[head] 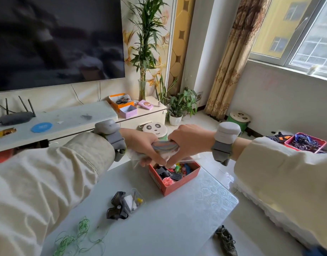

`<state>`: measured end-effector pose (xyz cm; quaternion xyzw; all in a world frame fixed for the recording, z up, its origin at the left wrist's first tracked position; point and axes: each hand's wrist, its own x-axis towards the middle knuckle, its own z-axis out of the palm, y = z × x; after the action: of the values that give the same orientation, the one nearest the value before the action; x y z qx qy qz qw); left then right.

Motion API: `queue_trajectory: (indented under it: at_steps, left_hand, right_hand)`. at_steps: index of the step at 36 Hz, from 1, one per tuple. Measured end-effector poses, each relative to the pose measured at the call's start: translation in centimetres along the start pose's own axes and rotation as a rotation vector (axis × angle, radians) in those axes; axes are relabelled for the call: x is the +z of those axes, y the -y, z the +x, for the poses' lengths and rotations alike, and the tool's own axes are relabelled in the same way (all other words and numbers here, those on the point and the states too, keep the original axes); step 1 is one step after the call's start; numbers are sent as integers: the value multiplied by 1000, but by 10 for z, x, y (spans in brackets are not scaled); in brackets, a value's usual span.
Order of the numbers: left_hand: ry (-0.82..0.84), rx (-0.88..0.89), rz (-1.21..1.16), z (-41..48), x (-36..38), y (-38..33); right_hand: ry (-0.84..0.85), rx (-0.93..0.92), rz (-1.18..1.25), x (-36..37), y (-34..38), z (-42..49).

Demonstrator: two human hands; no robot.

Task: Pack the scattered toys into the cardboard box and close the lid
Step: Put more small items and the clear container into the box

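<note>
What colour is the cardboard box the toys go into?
The cardboard box is orange-red outside, best seen in the head view.

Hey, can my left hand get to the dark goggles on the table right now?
Probably yes, once it lets go: the left hand and right hand both grip a striped packet over the red box. The goggles lie uncovered on the table, nearer than the box.
</note>
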<state>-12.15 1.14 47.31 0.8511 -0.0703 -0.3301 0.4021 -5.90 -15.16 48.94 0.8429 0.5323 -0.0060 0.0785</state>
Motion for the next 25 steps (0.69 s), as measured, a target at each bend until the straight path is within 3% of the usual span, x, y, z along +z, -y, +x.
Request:
queue_trajectory:
  at_steps: [9, 13, 17, 20, 25]
  left_hand:
    - [-170, 70, 29, 3, 1, 6]
    - [-217, 34, 42, 3, -3, 14]
    - [-128, -43, 35, -2, -9, 18]
    - [-24, -103, 104, -6, -13, 10]
    - [3, -63, 65, 1, -11, -4]
  right_hand:
    - [400, 111, 483, -7, -12, 2]
    - [220, 101, 336, -2, -14, 2]
    - [11, 83, 85, 6, -11, 2]
    - [-70, 32, -14, 9, -7, 1]
    - [-191, -44, -144, 3, 2, -1]
